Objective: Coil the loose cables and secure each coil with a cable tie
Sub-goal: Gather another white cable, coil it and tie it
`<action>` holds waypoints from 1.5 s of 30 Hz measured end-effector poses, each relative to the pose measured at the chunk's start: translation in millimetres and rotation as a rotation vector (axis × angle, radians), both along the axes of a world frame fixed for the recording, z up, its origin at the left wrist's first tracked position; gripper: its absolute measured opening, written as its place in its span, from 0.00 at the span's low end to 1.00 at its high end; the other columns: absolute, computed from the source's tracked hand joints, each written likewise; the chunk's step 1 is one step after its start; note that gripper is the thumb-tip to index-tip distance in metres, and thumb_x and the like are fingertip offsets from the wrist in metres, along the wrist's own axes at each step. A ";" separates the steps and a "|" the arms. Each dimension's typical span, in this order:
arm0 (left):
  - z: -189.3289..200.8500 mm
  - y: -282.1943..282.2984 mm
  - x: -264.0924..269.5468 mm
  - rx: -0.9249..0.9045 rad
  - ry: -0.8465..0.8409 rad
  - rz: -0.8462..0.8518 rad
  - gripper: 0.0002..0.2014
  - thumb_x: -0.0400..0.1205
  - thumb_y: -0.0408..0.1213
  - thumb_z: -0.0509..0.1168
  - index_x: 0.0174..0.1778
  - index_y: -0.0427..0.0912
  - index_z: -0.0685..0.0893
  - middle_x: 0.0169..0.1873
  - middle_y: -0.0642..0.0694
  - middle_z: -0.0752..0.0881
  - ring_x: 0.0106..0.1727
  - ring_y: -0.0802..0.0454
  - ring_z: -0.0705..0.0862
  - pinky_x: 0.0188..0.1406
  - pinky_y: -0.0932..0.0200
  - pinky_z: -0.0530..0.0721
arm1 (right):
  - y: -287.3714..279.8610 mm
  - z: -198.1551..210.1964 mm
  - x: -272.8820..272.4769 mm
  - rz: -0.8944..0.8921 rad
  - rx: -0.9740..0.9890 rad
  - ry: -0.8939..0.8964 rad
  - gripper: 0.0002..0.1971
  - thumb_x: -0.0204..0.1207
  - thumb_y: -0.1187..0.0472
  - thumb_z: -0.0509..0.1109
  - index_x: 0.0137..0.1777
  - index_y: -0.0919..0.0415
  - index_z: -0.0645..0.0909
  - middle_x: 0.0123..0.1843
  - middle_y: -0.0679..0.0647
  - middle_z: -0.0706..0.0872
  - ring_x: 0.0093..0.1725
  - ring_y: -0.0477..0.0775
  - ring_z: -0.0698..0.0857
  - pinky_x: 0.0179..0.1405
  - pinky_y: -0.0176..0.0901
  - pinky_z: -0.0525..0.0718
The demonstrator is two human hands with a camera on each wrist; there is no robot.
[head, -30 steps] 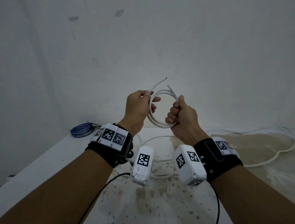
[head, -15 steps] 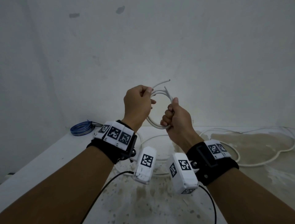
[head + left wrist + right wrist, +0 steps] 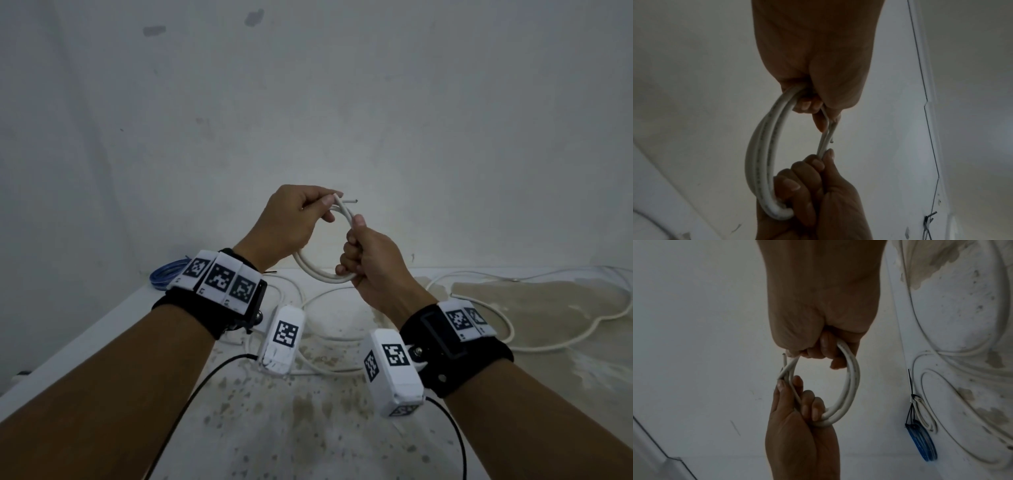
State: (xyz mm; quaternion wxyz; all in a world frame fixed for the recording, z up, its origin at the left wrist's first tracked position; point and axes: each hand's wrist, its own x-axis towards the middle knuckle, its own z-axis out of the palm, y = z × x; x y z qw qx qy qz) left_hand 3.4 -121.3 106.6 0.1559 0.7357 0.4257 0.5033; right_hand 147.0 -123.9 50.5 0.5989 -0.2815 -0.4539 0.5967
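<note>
Head cam has both hands up in front of the wall, well above the table (image 3: 102, 329), with a small white cable coil (image 3: 320, 274) strung between them. The left hand (image 3: 287, 222) has its fingers curled round the top of the coil, pinching the stray ends (image 3: 346, 201) there; the right hand (image 3: 373, 263) is fisted round the opposite side, thumb pressed on the strands.

What could go wrong, I reckon: this cable looks stiff and springy, so if either grip eases off to fetch a tie, the turns could pop open and the ends flick out. No tie is on this coil yet.

Orientation: the ring stands roughly upright, with its open face towards the camera. In the left wrist view it's squeezed into an oval whose long axis runs hand to hand. The cut ends poke out to the right, roughly level.

More loose white cable (image 3: 479, 346) lies on the table, and a blue coil (image 3: 168, 274) sits at the far left by the wall.
</note>
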 end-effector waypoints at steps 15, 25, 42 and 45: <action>-13.0 0.9 9.4 0.128 -0.079 0.147 0.15 0.84 0.50 0.65 0.42 0.47 0.93 0.20 0.51 0.78 0.23 0.60 0.72 0.28 0.65 0.70 | -4.1 1.9 5.3 0.055 -0.039 -0.114 0.23 0.87 0.45 0.59 0.35 0.60 0.75 0.21 0.49 0.64 0.20 0.49 0.61 0.31 0.46 0.75; -22.4 0.1 21.1 0.240 -0.036 0.121 0.16 0.86 0.45 0.63 0.36 0.45 0.89 0.23 0.48 0.82 0.25 0.58 0.75 0.29 0.62 0.73 | 0.4 28.4 16.3 -0.005 -0.014 -0.295 0.21 0.86 0.49 0.61 0.37 0.62 0.82 0.22 0.48 0.67 0.20 0.46 0.63 0.21 0.38 0.65; -31.4 4.7 26.6 0.001 -0.023 0.111 0.09 0.87 0.39 0.59 0.50 0.44 0.84 0.32 0.52 0.86 0.29 0.61 0.79 0.34 0.60 0.76 | 6.0 14.5 25.2 -0.017 0.047 -0.287 0.18 0.88 0.57 0.60 0.41 0.66 0.82 0.21 0.46 0.64 0.19 0.44 0.58 0.17 0.36 0.57; -27.7 2.6 22.2 -0.081 0.083 0.050 0.08 0.87 0.41 0.58 0.46 0.44 0.80 0.33 0.51 0.84 0.28 0.56 0.76 0.31 0.55 0.75 | 7.3 10.6 25.8 -0.045 0.082 -0.327 0.17 0.88 0.57 0.61 0.43 0.69 0.82 0.20 0.46 0.65 0.19 0.43 0.60 0.16 0.35 0.59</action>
